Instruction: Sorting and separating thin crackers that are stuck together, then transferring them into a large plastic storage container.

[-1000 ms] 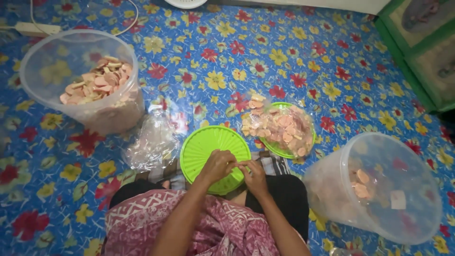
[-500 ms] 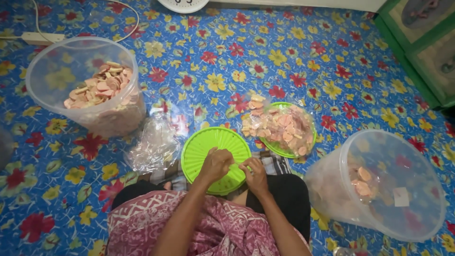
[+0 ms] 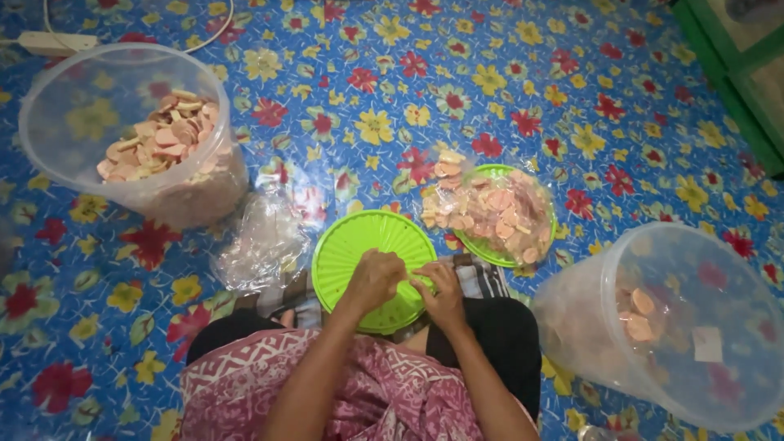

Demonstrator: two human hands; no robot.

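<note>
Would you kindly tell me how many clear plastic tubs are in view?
2: one tub at the upper left, holding many crackers; the other tub at the lower right, tilted, with a few inside.

**Plastic, cloth and a glossy floor cover**

The green plate point(image 3: 359, 253) looks like smooth plastic with fine ribs. The two big tubs point(image 3: 131, 131) point(image 3: 678, 327) are clear, slightly cloudy plastic. The thin bags point(image 3: 261, 245) are crinkled, shiny film. The floral floor covering point(image 3: 506, 73) seems smooth with a soft gloss. The pink patterned garment point(image 3: 367, 392) is matt woven cloth. The round chips point(image 3: 163, 135) look dry and matt.
</note>
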